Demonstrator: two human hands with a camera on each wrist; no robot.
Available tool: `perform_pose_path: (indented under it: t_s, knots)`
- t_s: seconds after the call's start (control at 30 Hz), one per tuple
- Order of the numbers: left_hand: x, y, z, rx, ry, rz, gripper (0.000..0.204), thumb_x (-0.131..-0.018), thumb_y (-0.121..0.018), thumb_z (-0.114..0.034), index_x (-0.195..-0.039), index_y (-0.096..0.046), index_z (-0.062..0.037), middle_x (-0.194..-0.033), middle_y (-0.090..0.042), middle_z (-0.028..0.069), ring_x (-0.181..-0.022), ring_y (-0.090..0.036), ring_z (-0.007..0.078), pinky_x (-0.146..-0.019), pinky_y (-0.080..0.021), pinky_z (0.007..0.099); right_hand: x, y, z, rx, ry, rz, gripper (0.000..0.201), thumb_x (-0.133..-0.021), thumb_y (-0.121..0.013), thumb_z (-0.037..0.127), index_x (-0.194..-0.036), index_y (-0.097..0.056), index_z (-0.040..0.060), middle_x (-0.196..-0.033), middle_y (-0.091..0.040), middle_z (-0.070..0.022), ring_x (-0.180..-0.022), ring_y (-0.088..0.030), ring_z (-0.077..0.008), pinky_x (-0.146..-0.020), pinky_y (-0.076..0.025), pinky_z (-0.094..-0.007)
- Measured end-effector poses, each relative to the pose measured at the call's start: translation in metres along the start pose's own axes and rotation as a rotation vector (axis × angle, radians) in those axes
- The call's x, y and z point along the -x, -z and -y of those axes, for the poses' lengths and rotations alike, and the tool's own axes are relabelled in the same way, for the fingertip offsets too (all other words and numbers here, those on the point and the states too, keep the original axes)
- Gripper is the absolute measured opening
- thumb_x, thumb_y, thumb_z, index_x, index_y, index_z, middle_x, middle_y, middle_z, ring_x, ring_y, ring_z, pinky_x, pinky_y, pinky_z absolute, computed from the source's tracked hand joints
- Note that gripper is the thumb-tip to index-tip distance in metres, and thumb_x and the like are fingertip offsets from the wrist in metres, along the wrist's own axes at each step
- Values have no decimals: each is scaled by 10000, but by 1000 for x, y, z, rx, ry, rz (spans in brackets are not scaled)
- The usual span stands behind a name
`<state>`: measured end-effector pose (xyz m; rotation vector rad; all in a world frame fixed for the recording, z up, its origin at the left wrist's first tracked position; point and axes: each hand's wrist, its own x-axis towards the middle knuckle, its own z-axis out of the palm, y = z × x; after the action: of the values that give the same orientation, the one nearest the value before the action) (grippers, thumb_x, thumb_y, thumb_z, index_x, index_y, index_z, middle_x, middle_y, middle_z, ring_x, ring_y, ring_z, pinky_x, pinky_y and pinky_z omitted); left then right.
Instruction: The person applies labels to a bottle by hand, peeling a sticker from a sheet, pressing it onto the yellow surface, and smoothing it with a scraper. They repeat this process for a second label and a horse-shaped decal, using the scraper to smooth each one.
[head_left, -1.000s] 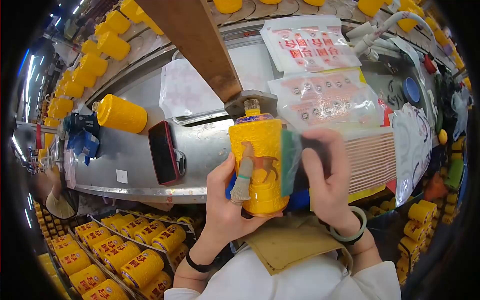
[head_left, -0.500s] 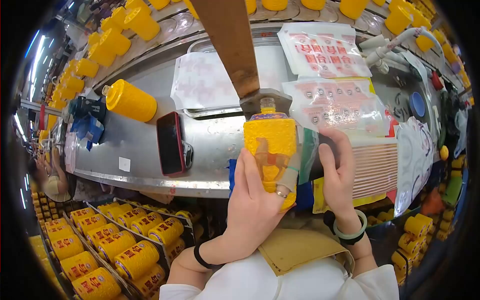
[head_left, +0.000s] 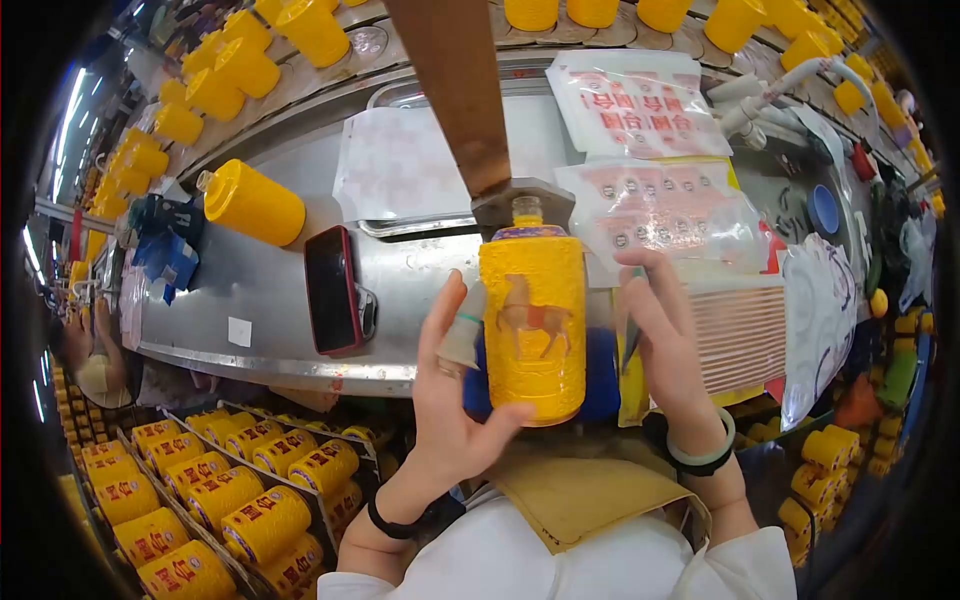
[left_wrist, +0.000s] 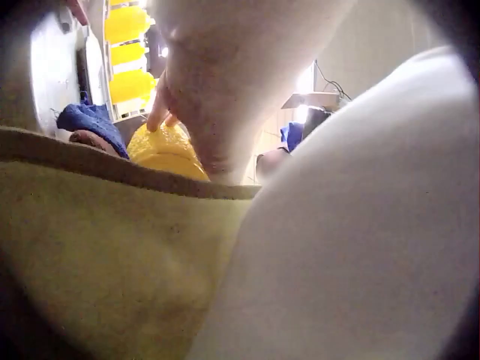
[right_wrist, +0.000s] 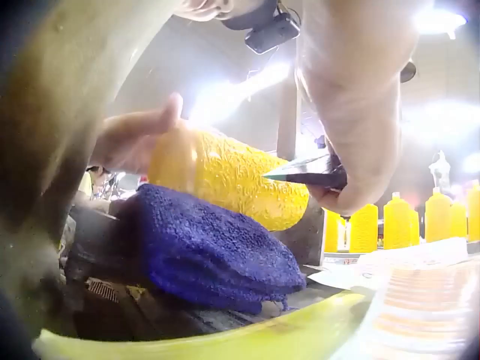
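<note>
- A yellow bottle [head_left: 532,320] with an orange horse on its front was held upright right in the middle of the head view, over the near edge of the steel bench [head_left: 260,300], its neck tucked up under a grey bracket at the end of a brown wooden beam [head_left: 455,90].
- The left hand [head_left: 455,400] was wrapped round the bottle's left side and base, so that grip was closed on the bottle; a taped-up finger [head_left: 462,325] was laid against the side.
- The right hand [head_left: 665,350] was pressed to the bottle's right side, with a thin dark green scraper card [head_left: 632,340] pinched between thumb and fingers. In the right wrist view the card's [right_wrist: 307,171] edge was seen touching the textured yellow wall.
- A blue cloth [right_wrist: 214,251] was bunched just under and behind the bottle.
- A jade-green bangle [head_left: 700,455] was worn on the right wrist, a black band [head_left: 390,525] on the left.
- A phone [head_left: 332,290] in a red case was propped on the bench to the left, with another yellow bottle [head_left: 250,203] lying on its side further back.
- Sheets of red labels [head_left: 640,100] were spread at the back right.
- Racks of more yellow bottles [head_left: 220,490] were stacked below the bench, lower left.
</note>
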<state>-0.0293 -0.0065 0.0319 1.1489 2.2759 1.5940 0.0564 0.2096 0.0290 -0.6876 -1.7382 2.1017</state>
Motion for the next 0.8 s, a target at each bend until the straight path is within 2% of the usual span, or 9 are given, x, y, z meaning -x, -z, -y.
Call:
perform_pose_path:
  t_s: [0.03,0.07,0.13,0.17,0.2,0.3,0.47,0.63,0.8]
  knots:
    - [1,-7,6,214,75,-48,698,-983,-638,-183,-1551,-332,84,-1631,-275,256,-1472,-391,329,-1172,-359,415,-1,0,-5,-87,-78,61,248,-1020,-605,117,-1257,-558,59,-983,-522,32,-869,-456,-42,-749,-384,-215]
    - [-3,-12,4,217,71,-35,698,-983,-638,-183,-1551,-332,84,-1631,-275,256,-1472,-391,329,-1172,-359,415,-1,-1,-10,-176,-154,123,258,-1017,-624,139,-1257,-560,68,-973,-523,35,-851,-461,-44,-728,-393,-220]
    - [-16,-21,2,555,293,-127,653,-1053,-518,-151,-1595,-226,63,-1633,-291,226,-1460,-403,302,-1184,-341,406,-1,-7,-15,-162,-213,55,255,-1009,-663,175,-1226,-567,82,-948,-520,39,-826,-464,-47,-695,-399,-228]
    - [-13,-28,20,547,255,-118,577,-1117,-378,-166,-1636,-176,-12,-1628,-339,173,-1468,-397,283,-1194,-326,391,-1,-7,-19,-192,-220,93,244,-1007,-675,182,-1202,-568,82,-946,-520,38,-841,-471,-48,-718,-404,-226]
    - [-19,-27,16,544,256,-108,577,-1117,-378,-166,-1636,-176,-12,-1628,-339,173,-1468,-397,283,-1194,-326,391,-2,-7,-21,-222,-228,133,235,-1004,-686,188,-1178,-570,82,-943,-520,37,-856,-478,-50,-742,-410,-224]
    - [-34,-26,5,740,538,-28,612,-1116,-454,-220,-1617,-188,10,-1502,-443,124,-1354,-470,183,-1133,-397,353,-2,-13,-19,-190,-210,133,205,-1003,-694,186,-1111,-558,77,-938,-516,33,-890,-489,-60,-818,-413,-225]
    - [-33,-29,5,806,603,-46,641,-1125,-427,-244,-1643,-110,-36,-1524,-422,126,-1362,-470,195,-1136,-397,357,-6,-21,-23,-107,-104,162,269,-943,-771,175,-1023,-533,79,-880,-498,40,-821,-470,-45,-740,-409,-217]
    - [-33,-29,1,861,642,-30,637,-1135,-376,-236,-1657,-48,-76,-1547,-399,132,-1379,-467,224,-1144,-397,369,-9,-22,-25,-120,-134,175,303,-919,-795,167,-1001,-515,86,-859,-489,42,-792,-460,-43,-703,-398,-215]
    - [-33,-29,0,877,657,-36,605,-1138,-365,-237,-1647,-84,-71,-1527,-425,124,-1364,-479,207,-1137,-401,363,-9,-24,-26,-103,-113,175,303,-926,-788,167,-1002,-505,90,-868,-486,45,-786,-461,-46,-703,-398,-215]
